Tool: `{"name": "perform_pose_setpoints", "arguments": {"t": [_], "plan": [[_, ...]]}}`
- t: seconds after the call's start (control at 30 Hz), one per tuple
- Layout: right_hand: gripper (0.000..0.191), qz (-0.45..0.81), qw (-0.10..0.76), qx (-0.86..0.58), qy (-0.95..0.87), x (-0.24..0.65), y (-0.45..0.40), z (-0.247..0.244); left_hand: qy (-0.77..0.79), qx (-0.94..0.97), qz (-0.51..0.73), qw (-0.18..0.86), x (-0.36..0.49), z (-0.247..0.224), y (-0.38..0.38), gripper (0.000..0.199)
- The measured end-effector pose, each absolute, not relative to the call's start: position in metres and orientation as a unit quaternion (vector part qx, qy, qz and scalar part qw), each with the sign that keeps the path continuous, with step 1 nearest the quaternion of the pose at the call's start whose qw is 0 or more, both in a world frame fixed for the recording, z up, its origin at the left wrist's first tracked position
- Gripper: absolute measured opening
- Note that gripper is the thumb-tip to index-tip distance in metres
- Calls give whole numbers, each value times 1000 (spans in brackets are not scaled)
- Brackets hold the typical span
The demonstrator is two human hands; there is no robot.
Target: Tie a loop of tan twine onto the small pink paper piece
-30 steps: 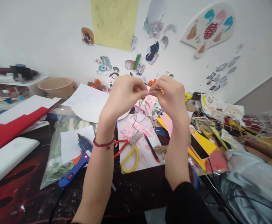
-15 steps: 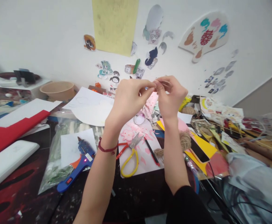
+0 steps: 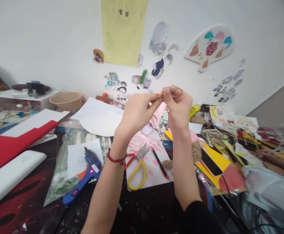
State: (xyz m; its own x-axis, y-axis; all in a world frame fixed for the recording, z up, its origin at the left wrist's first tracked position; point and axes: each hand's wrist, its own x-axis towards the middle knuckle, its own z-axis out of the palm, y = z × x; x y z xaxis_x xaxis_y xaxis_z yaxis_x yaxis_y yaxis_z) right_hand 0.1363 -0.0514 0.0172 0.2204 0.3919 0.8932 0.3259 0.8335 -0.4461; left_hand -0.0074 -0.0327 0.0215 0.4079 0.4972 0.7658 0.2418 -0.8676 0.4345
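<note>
In the head view, the dark counter (image 3: 142, 208) shows between the forearms, below the pink-marked sheet's (image 3: 156, 180) near edge. Raised above the scissors (image 3: 141, 155), with open air beneath, the left hand (image 3: 137, 110) and right hand (image 3: 180, 109) meet, fingertips pinching a thin brown cord (image 3: 179, 88); the left wrist bends inward.

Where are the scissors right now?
In the head view, below centre, the scissors lie on the pink-and-white paper, just left of the black pen.
</note>
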Motion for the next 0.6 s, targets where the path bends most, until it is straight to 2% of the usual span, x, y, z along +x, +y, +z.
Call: {"name": "perform_pose_setpoints", "arguments": {"t": [0.07,0.23,0.3,0.6], "plan": [[26,13,723,-294,-625,138,-50,17,207,826,503,150,-8,22,-32,38],[18,-89,704,-351,-611,143,-51,16,117,798,517,285,-9,22,-28,30],[16,-127,694,-364,-608,144,-52,16,115,791,523,296,-9,21,-27,31],[14,-114,688,-377,-610,140,-54,15,244,779,576,46,-9,18,-23,32]]}}
